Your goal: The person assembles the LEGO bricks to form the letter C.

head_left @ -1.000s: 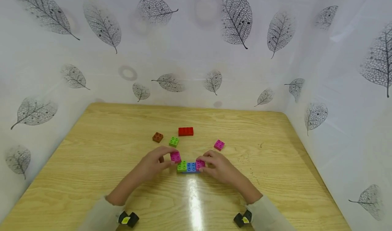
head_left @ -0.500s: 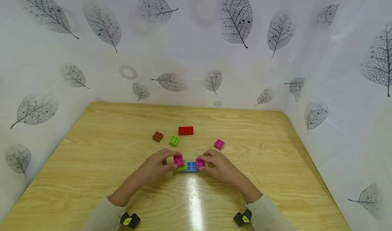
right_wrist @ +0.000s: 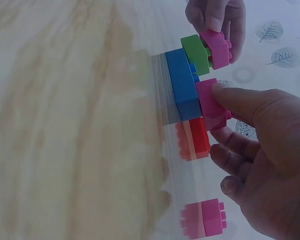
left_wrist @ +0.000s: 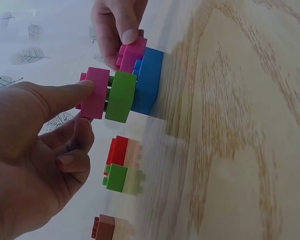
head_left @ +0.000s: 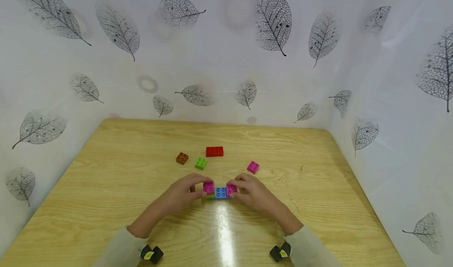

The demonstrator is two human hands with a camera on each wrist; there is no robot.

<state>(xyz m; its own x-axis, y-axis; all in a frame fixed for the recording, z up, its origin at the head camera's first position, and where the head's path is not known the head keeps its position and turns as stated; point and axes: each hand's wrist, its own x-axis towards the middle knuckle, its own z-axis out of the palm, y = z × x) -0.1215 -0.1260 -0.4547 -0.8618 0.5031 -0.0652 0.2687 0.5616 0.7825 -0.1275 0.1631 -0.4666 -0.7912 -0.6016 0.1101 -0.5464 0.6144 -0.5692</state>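
Note:
My left hand (head_left: 185, 190) pinches a pink brick (left_wrist: 96, 94) right above a green brick (left_wrist: 121, 97); in the left wrist view the green brick's studs still show in a narrow gap between the two. That green brick sits on the left end of a long blue brick (head_left: 221, 192) lying on the table. On the blue brick's right end is a second pink brick (right_wrist: 211, 104), which my right hand (head_left: 253, 192) grips between thumb and fingers. Blue studs show in the middle, between the two stacks.
Behind the hands lie a brown brick (head_left: 182, 158), a loose green brick (head_left: 200, 163), a red brick (head_left: 214, 151) and a loose pink brick (head_left: 253, 166). They rest on a wooden table (head_left: 141, 141), with a leaf-patterned curtain (head_left: 219, 62) around its back and sides.
My left hand has brought its pink brick rightward, from the green brick's back left corner to directly over it. The right hand keeps its grip in the same place.

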